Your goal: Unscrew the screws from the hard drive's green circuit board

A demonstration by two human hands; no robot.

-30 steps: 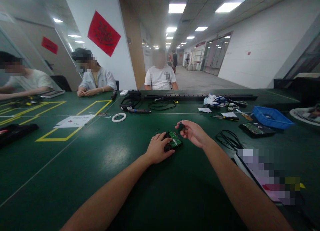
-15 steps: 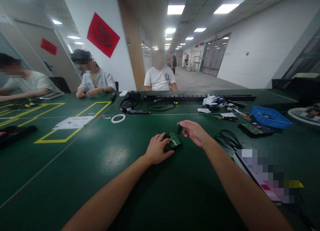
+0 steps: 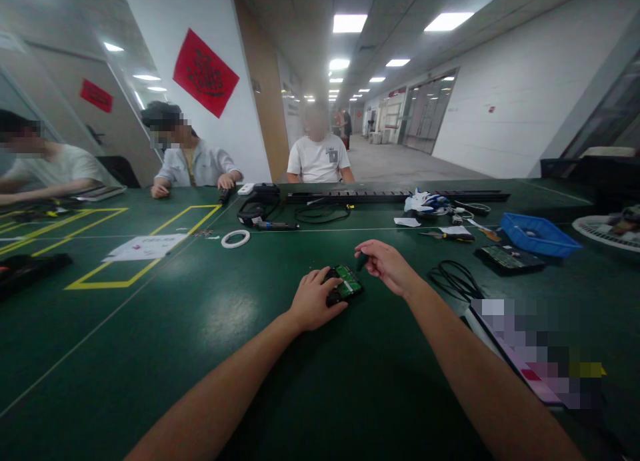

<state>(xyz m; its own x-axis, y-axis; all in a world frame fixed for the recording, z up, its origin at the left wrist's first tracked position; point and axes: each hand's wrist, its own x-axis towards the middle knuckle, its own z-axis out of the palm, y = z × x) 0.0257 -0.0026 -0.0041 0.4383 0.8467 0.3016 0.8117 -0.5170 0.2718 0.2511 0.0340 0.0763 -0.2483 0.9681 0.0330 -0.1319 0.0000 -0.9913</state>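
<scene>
A hard drive (image 3: 349, 282) with a green circuit board on top lies on the green table. My left hand (image 3: 316, 298) is closed around its left side, fingers over the top edge and thumb along the near edge. Just to the right of the drive, my right hand (image 3: 386, 264) pinches a short dark handle (image 3: 362, 261), shaped like a screwdriver's. Its lower end hangs near the drive's right edge; whether a tip touches the drive I cannot tell.
Right of my hands are a coiled black cable (image 3: 455, 280), another drive-like unit (image 3: 510, 258), a blue bin (image 3: 540, 234) and pliers (image 3: 447, 236). A white tape ring (image 3: 235, 239) and a paper sheet (image 3: 145, 246) lie left. Three people sit around the table.
My right hand's fingers have shifted slightly on the dark handle, which is tilted more. My left hand stays on the hard drive. A co-worker's hand has reached to a black object.
</scene>
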